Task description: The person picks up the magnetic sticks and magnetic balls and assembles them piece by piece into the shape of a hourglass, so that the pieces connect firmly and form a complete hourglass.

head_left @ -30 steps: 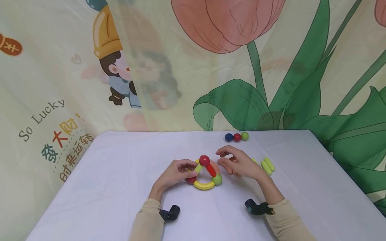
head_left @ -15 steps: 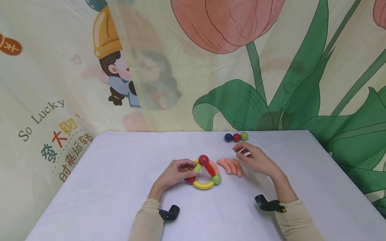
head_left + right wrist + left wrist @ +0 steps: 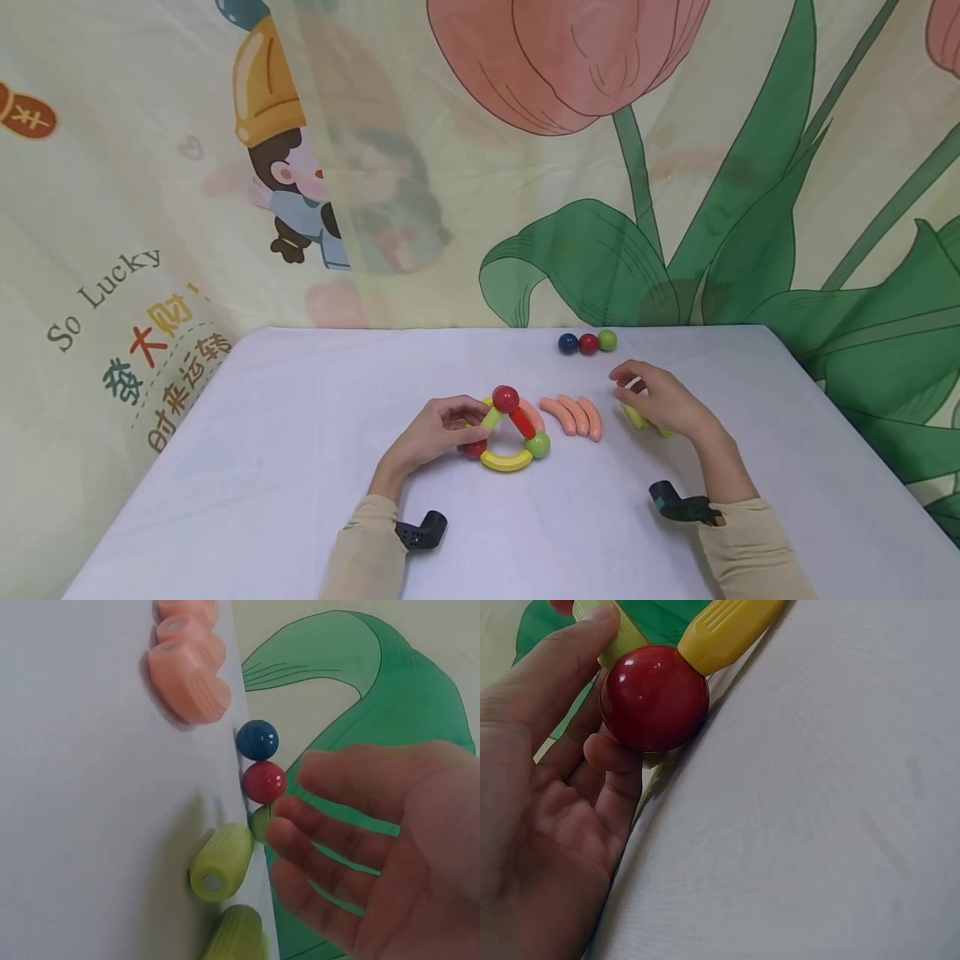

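Note:
My left hand (image 3: 435, 433) pinches a light green stick (image 3: 492, 418) of a ball-and-stick structure, thumb on the stick in the left wrist view. A red ball (image 3: 506, 398) tops this structure. Its base shows a yellow curved bar (image 3: 506, 462), a green ball (image 3: 537, 445) and another red ball (image 3: 655, 698) beside my left fingers. A straight red stick (image 3: 522, 423) slopes down from the top. Over some light green sticks (image 3: 222, 862) hovers my right hand (image 3: 660, 402), its fingers loosely bent, nothing between them; it partly hides those sticks in the head view.
Three orange curved bars (image 3: 574, 415) lie side by side between the structure and my right hand. Near the table's back edge, a blue ball (image 3: 568, 342), a red ball (image 3: 588, 342) and a green ball (image 3: 607, 340) sit in a row. A printed curtain (image 3: 405, 300) hangs behind.
My right hand has moved rightward from beside the structure, uncovering the orange bars and coming over the light green sticks. My left hand and the structure stay nearly still.

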Demonstrator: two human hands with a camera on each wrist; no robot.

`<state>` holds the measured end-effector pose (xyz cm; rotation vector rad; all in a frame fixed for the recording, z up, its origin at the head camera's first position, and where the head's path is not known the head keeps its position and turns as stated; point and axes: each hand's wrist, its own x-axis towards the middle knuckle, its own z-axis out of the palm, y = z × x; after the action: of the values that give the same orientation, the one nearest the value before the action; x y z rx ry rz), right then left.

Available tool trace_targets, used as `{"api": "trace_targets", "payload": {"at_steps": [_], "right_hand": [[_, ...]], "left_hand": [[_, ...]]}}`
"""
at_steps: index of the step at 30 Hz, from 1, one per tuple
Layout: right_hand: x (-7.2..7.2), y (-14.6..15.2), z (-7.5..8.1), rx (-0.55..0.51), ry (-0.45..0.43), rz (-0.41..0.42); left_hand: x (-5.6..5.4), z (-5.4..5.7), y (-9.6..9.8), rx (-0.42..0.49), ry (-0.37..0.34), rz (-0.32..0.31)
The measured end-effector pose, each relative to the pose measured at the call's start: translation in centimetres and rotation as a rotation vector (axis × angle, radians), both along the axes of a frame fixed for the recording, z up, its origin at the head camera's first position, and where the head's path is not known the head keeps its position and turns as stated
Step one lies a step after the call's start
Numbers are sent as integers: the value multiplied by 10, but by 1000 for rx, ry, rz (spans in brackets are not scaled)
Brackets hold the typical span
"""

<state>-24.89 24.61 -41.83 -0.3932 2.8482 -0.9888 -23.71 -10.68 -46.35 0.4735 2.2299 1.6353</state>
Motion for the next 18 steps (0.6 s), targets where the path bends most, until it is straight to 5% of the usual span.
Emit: {"api": "trace_targets", "payload": {"at_steps": [6,18], "right_hand": [[-2,4,-3,56,-67,-47],[1,6,-4,131,-163,-46]], "left_hand": [[9,20,1,7,-8,-16],[10,20,0,0,-17,-12]]}}
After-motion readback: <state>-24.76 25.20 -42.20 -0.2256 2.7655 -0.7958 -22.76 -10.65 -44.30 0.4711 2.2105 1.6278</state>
